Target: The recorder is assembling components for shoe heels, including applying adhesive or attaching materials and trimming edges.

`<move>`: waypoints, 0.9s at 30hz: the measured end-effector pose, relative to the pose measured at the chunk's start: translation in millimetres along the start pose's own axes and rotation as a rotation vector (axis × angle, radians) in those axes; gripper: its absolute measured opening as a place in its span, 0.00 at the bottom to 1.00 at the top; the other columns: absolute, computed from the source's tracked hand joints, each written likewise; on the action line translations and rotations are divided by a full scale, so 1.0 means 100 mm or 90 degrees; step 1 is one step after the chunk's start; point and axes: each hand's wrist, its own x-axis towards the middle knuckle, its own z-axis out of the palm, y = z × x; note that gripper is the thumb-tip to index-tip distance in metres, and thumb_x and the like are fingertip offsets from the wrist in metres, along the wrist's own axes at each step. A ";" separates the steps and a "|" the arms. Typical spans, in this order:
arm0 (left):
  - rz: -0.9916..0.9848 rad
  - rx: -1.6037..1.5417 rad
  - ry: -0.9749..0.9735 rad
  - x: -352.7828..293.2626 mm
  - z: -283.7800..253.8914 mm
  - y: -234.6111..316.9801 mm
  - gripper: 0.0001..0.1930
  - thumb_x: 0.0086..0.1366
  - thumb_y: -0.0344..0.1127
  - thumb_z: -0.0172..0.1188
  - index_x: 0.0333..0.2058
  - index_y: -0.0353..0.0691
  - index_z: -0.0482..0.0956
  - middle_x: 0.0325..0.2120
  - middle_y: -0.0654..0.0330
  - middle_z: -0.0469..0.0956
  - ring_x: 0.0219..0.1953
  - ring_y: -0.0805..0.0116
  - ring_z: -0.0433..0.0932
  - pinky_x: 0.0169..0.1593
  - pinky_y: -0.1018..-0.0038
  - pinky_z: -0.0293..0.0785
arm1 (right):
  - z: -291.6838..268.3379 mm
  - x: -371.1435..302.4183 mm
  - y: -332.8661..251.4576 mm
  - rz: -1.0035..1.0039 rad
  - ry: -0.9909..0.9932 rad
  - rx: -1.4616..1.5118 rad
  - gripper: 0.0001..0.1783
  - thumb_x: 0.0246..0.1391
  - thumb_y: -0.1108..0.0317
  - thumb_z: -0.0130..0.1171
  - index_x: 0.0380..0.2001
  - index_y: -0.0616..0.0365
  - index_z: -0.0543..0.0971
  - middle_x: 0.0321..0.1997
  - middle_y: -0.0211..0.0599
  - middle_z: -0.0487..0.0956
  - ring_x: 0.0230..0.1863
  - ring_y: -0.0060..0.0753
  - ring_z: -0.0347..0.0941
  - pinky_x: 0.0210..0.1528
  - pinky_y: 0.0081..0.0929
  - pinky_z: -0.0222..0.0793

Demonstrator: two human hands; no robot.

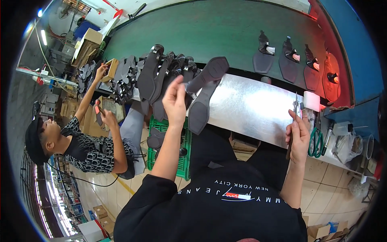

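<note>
My left hand [175,99] is raised at the table's left end, its fingers blurred by motion. Beside its fingertips is a dark sandal [210,74], sole side showing; whether the hand grips it cannot be told. Another dark sandal sole [199,115] lies just below, reaching past the metal tabletop's [250,107] near edge. To the left, several dark sandals [148,82] are heaped together. At the right, my right hand [297,135] is closed around a pointed metal hand tool [297,108], tip up, with a dark handle emerging beneath; its exact kind is unclear.
Beyond the tabletop runs a green conveyor belt [193,30] with several sandals [288,60] at its right. A green crate [184,161] stands below on the left. Another person [92,149] works at the left. Green-handled scissors [316,142] and a white block [311,100] are at the right.
</note>
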 end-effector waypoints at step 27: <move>0.218 0.468 -0.282 1.04 2.80 -1.05 0.33 0.55 0.53 0.66 0.53 0.34 0.74 0.53 0.41 0.73 0.58 0.47 0.71 0.60 0.59 0.66 | -0.02 0.44 -0.03 -0.213 0.051 -0.810 0.14 0.51 0.68 0.59 0.43 0.51 0.79 0.30 0.41 0.76 0.35 0.49 0.74 0.37 0.45 0.69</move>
